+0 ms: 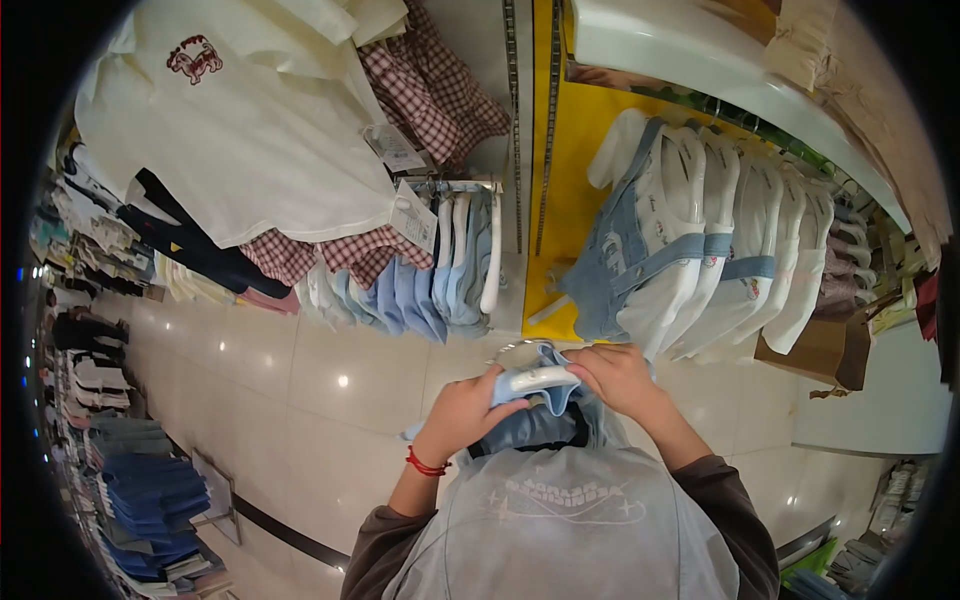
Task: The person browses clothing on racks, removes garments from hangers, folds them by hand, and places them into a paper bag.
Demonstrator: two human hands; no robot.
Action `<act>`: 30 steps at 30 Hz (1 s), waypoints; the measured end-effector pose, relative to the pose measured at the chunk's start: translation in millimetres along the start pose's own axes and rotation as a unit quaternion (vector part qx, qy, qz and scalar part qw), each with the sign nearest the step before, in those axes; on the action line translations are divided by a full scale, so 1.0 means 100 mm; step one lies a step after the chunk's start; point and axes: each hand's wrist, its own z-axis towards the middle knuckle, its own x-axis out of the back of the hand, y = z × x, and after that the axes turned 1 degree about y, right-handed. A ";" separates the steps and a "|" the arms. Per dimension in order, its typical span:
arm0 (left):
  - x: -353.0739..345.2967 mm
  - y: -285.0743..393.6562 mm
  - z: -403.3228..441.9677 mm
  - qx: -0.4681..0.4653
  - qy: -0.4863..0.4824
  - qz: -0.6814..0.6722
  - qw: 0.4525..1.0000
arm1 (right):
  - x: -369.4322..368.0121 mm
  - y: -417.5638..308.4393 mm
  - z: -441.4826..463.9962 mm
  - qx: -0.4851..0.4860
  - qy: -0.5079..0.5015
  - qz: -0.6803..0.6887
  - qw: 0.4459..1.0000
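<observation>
A light blue garment [515, 431] hangs on a white hanger [543, 378] in front of my chest. My left hand [468, 408] is closed on the garment's shoulder at the hanger's left side. On the other side, my right hand [613, 378] pinches the blue fabric near its collar. The hanger's metal hook shows above, between the two hands. Part of the garment's lower portion is hidden behind my hands and against my grey top.
Blue garments on white hangers [405, 290] hang from a rail ahead, beside a cream shirt [250, 130]. White and denim outfits [690, 230] hang at the right, near a cardboard box [815, 352]. Folded jeans [155, 500] are stacked at the lower left.
</observation>
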 end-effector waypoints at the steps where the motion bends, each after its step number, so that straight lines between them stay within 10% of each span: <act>1: -0.05 0.04 0.02 -0.009 -0.005 0.002 1.000 | -0.03 -0.02 0.00 -0.007 0.012 0.021 1.000; 8: -0.50 -0.07 0.07 -0.013 -0.038 0.096 0.995 | 0.19 -0.12 0.12 -0.178 0.169 0.108 0.963; 20: -0.65 0.09 0.18 -0.060 -0.058 0.168 0.982 | 0.64 -0.03 0.45 -0.261 0.148 0.048 0.953; 30: -0.97 -0.22 0.33 -0.088 -0.187 -0.052 0.977 | -0.17 -0.56 0.27 0.118 -0.004 -0.008 0.993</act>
